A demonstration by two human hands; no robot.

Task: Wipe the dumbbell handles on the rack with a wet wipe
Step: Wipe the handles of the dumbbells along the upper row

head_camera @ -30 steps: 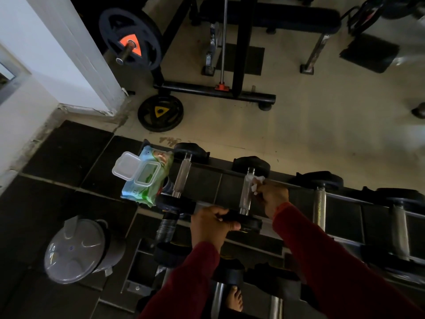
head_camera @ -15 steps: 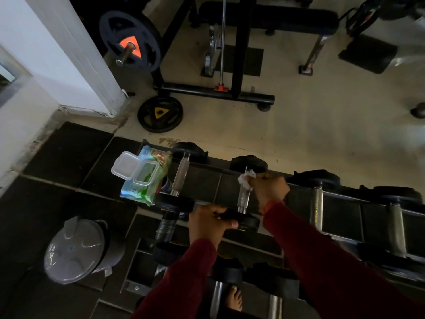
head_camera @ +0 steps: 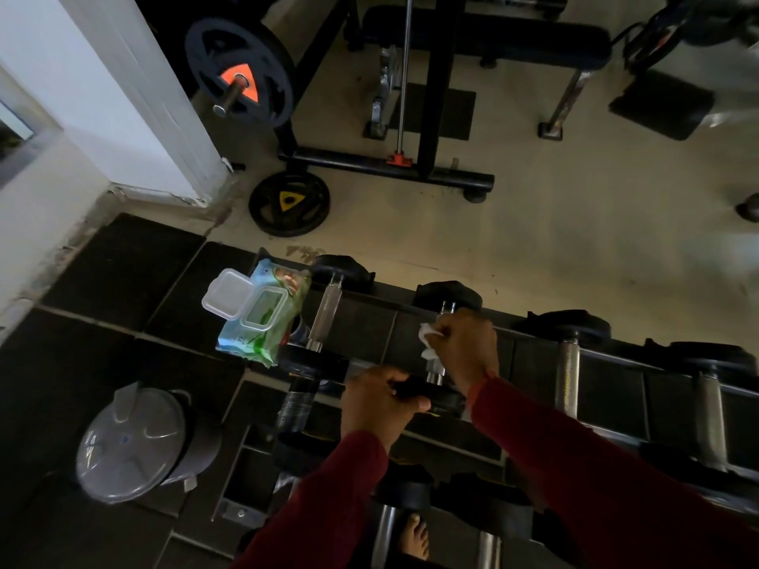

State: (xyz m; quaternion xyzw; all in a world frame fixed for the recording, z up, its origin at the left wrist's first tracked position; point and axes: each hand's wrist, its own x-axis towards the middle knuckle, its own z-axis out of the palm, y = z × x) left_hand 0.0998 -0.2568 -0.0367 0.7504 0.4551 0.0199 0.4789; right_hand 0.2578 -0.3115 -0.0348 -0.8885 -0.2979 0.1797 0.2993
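Note:
A dumbbell rack (head_camera: pixel 608 363) runs across the lower half of the head view with several black-ended dumbbells on it. My right hand (head_camera: pixel 466 347) grips a white wet wipe (head_camera: pixel 428 336) wrapped round the chrome handle of the second dumbbell (head_camera: pixel 447 295) from the left. My left hand (head_camera: pixel 380 404) grips that dumbbell's near black end (head_camera: pixel 441 398). The handle is mostly hidden under my right hand. The first dumbbell (head_camera: pixel 326 314) lies to the left with its handle bare. Two more handles (head_camera: pixel 569 375) show on the right.
An open pack of wet wipes (head_camera: pixel 258 318) sits on the rack's left end with its lid up. A grey lidded bin (head_camera: pixel 135 441) stands on the floor at lower left. Beyond the rack are a weight plate (head_camera: pixel 289 205) and a bench frame (head_camera: pixel 394 168). A bare foot (head_camera: pixel 415 535) shows below.
My right hand slid the wipe up the handle toward the far end, then back down a little. My left hand stayed on the near end.

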